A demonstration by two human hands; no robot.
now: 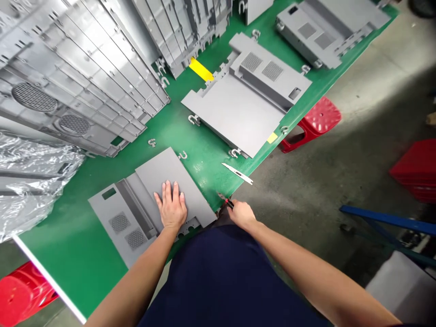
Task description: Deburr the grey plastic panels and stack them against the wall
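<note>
Across the green-topped workbench (78, 254), at its near edge, lies a matte grey moulded panel (166, 168); our left hand (171, 205) presses it flat, fingers spread, while our right hand (241, 214) pinches a small red-handled cutter (226, 200) (one slip could score the panel or nick us, especially if the panel slides)

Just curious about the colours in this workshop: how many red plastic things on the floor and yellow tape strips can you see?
Red floor items: 3 (a red stool, a second red stool, a red object of unclear kind)
Yellow tape strips: 2 (one strip, another strip)
Total: 5
</note>
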